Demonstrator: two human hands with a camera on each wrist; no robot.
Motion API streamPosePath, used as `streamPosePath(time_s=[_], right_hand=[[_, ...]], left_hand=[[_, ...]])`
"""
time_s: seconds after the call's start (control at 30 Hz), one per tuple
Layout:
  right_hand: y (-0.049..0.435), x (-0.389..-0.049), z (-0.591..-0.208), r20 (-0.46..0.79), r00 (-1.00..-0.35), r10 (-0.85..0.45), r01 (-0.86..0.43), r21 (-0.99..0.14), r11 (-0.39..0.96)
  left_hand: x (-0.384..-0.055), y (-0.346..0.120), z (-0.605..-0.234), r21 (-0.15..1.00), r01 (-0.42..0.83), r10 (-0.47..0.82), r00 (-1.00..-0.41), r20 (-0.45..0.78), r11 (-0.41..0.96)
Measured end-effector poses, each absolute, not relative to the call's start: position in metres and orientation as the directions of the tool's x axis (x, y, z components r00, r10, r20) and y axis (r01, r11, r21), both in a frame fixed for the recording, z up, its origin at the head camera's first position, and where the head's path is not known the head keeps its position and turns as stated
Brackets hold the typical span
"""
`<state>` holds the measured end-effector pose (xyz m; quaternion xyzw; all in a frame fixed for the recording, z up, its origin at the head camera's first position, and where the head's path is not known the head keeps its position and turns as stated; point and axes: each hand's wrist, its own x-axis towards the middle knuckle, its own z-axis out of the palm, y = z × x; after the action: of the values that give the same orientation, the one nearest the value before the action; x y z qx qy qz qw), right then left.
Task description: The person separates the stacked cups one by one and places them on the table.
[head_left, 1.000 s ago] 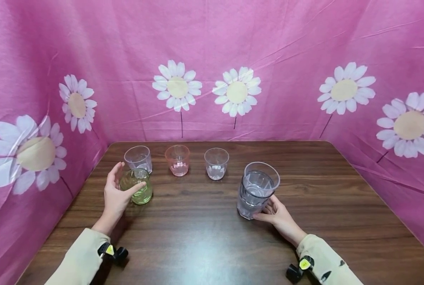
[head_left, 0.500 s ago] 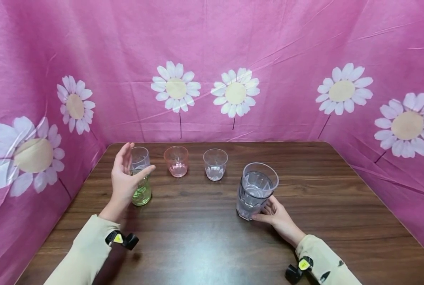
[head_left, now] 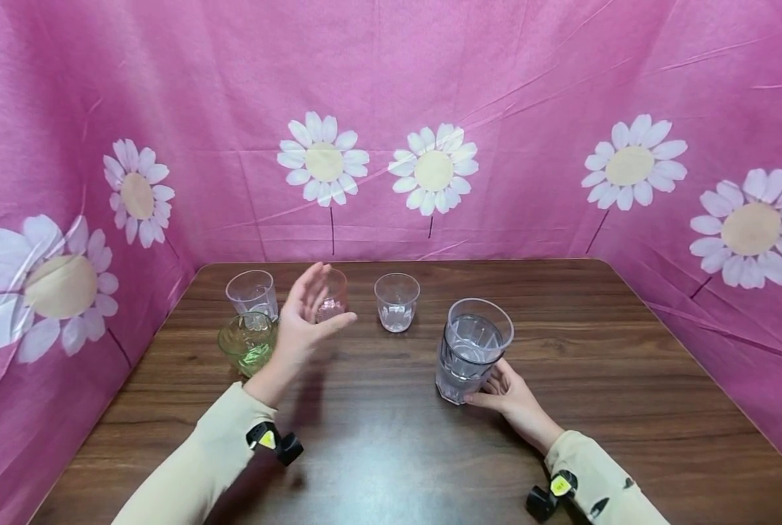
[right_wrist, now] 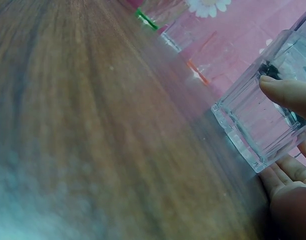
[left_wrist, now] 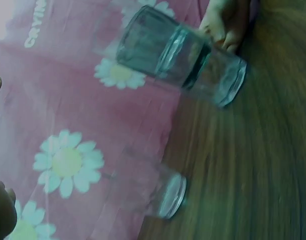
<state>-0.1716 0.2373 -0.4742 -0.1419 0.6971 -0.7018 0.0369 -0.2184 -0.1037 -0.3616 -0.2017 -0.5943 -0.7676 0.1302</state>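
In the head view my left hand (head_left: 295,328) is raised with its fingers spread, directly in front of a pink glass (head_left: 336,293) that it partly covers. No contact with the glass can be made out. My right hand (head_left: 516,401) holds the lower part of a stack of nested glasses (head_left: 473,346), clear with a dark-rimmed one among them. The right wrist view shows the thumb (right_wrist: 288,94) against one side of the stack's clear bottom glass (right_wrist: 258,112), with fingers beneath. Between the pink glass and the stack stands a clear glass (head_left: 397,302).
A green glass (head_left: 249,350) stands left of my left forearm, with another clear glass (head_left: 249,288) right behind it. All this is on a brown wooden table (head_left: 391,437). A pink cloth (head_left: 378,65) with daisies hangs around its back and sides.
My left hand has come away from the green glass and moved right, to the pink glass. My right hand and the stack have stayed in place.
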Motion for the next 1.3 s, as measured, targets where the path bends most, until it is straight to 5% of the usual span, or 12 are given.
streamPosePath(time_s=[0.63, 1.3], right_hand=[[0.234, -0.170, -0.471, 0.132, -0.963, -0.235, -0.134, -0.991, -0.009], [0.234, -0.170, -0.470, 0.132, -0.963, -0.237, -0.133, -0.991, -0.013]], left_hand=[[-0.221, -0.014, -0.369, 0.890, 0.395, 0.336, -0.826, 0.453, -0.228], [-0.219, 0.030, -0.364, 0.898, 0.401, 0.503, -0.746, 0.436, -0.183]])
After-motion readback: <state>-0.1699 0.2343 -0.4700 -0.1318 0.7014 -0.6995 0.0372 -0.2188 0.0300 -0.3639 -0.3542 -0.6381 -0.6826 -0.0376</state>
